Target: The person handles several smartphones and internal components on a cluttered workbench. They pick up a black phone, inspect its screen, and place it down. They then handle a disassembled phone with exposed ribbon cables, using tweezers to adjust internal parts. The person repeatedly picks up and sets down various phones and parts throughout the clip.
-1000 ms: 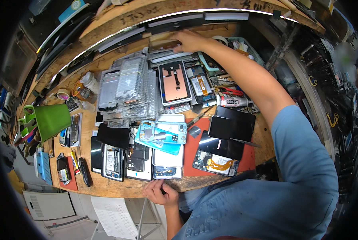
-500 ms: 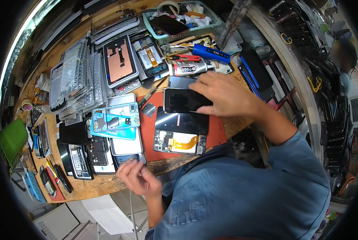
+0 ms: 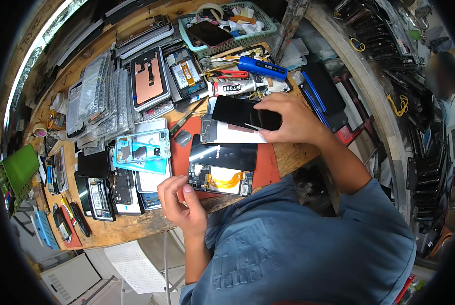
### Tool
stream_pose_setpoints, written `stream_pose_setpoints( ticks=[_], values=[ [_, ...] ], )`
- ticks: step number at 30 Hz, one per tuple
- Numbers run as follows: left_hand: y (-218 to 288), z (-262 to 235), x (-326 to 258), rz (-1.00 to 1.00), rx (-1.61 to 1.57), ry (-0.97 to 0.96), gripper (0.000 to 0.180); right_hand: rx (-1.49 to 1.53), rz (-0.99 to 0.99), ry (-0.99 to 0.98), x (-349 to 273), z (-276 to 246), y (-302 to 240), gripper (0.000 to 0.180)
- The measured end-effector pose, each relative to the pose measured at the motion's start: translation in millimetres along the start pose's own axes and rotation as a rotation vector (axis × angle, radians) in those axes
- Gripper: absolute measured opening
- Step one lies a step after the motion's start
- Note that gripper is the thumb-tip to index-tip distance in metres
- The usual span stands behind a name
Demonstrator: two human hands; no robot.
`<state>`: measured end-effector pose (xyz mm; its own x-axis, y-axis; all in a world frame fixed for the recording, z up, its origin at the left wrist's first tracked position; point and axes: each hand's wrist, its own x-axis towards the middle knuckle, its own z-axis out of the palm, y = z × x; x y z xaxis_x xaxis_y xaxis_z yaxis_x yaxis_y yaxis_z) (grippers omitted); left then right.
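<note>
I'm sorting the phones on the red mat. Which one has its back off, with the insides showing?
The opened phone at the mat's near edge, beside the left hand: an orange flex cable shows inside. The dark phone under the right hand and the others show closed faces.

A worn wooden workbench carries a red mat near its front edge. On the mat lie an opened phone with an orange ribbon cable and a black screen panel. To the left sit a light-blue phone frame and several phones in a row. At the back stand a green basket, a stack of clear cases and a blue tool.
</note>
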<state>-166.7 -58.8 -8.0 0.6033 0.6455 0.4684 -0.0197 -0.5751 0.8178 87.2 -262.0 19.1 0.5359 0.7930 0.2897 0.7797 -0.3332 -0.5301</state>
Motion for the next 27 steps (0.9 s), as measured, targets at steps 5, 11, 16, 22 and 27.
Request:
stream_pose_setpoints(
  ticks=[5,11,16,22,27],
  values=[
    [-3.2,24.4,16.9,-0.099,-0.129,-0.173,0.015,0.232,0.154,-0.040,4.8,-5.0,16.2,0.052],
    [-4.3,59.6,69.4,0.121,0.273,-0.492,0.046,0.173,0.122,0.070,1.3,-0.7,17.2,0.053],
    [-2.5,70.6,78.5,0.129,0.377,-0.600,0.060,0.749,0.385,0.043,-6.9,7.1,51.2,0.041],
    [-16.7,67.6,88.8,0.133,0.339,-0.544,0.059,1.294,0.450,0.107,3.9,16.4,86.7,0.035],
    [-39.8,51.8,103.7,-0.170,-0.061,-0.560,0.017,1.453,0.458,0.089,17.0,7.7,67.2,0.035]
  ],
)
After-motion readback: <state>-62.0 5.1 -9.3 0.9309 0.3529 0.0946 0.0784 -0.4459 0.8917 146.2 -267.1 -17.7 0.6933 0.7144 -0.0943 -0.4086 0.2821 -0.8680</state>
